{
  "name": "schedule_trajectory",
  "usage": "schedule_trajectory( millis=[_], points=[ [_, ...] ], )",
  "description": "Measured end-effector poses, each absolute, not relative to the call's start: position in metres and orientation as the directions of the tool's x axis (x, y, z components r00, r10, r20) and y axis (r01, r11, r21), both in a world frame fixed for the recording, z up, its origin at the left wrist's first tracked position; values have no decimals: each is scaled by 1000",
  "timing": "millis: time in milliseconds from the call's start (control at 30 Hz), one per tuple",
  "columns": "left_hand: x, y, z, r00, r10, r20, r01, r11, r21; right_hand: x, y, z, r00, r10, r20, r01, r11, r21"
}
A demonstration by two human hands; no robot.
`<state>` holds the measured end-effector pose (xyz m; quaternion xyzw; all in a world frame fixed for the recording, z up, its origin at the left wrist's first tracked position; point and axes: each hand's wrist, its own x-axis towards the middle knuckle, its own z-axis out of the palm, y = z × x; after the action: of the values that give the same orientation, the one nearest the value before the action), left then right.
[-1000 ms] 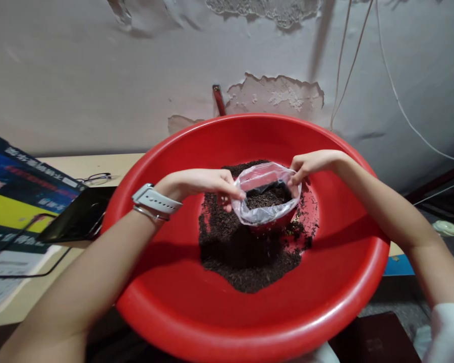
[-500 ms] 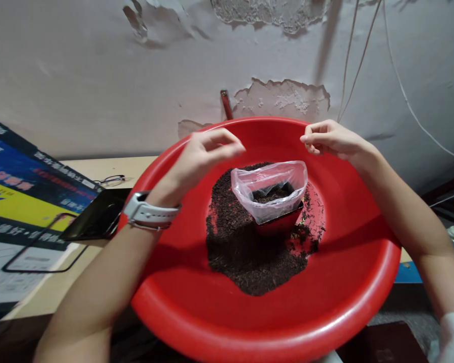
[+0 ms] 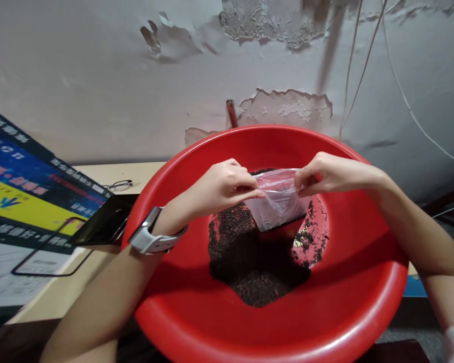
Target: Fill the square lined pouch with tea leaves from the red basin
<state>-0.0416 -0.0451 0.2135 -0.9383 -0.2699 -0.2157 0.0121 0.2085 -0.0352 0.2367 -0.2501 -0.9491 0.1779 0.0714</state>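
Observation:
A big red plastic basin point(image 3: 348, 302) holds a heap of dark loose tea leaves point(image 3: 257, 262). A small clear plastic bag point(image 3: 278, 201), partly filled with the leaves, stands in a red holder at the heap's far side. My left hand point(image 3: 221, 189), with a white watch on its wrist, pinches the left end of the bag's mouth. My right hand point(image 3: 325, 174) pinches the right end. The mouth is pulled flat and closed between them.
A dark tablet point(image 3: 102, 227) and a pair of glasses point(image 3: 117, 185) lie on the beige desk point(image 3: 60, 287) left of the basin. A printed poster point(image 3: 18, 201) lies at the far left. A wall with peeling paint point(image 3: 136, 75) and hanging wires point(image 3: 397, 85) stands behind.
Both hands let go of the open bag, rose above the basin's far rim, then came back down and pinched the bag's mouth shut.

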Motion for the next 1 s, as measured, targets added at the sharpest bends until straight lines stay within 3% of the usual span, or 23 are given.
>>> schedule_trajectory(
  millis=[133,233,333,500,567,633,767,867,933,1000],
  points=[
    [-41,-54,224,619,491,613,497,-849,179,217,-39,249,-748,587,311,400,771,-495],
    [-42,-58,230,609,485,627,424,-868,260,219,-39,251,-653,652,386,410,732,-545],
    [-41,-56,227,775,467,426,404,-884,233,216,-34,245,-680,661,318,495,733,-466],
    [-44,-42,211,894,439,85,425,-893,148,208,-18,217,-643,744,179,727,667,-161],
    [-49,-38,210,891,450,49,443,-889,115,209,-13,208,-580,812,68,801,584,-133],
    [-53,-40,214,873,477,105,470,-879,88,212,-12,207,-542,839,49,819,541,-192],
    [-52,-54,231,772,525,358,505,-849,154,218,-18,224,-472,827,306,745,560,-363],
    [-46,-56,231,544,664,512,618,-731,291,218,-20,233,-325,800,504,740,547,-391],
    [-44,-48,221,392,786,479,758,-570,316,214,-18,230,-287,799,529,775,518,-363],
    [-45,-37,209,380,871,310,843,-464,272,208,-15,220,-333,838,432,823,482,-300]
  ],
)
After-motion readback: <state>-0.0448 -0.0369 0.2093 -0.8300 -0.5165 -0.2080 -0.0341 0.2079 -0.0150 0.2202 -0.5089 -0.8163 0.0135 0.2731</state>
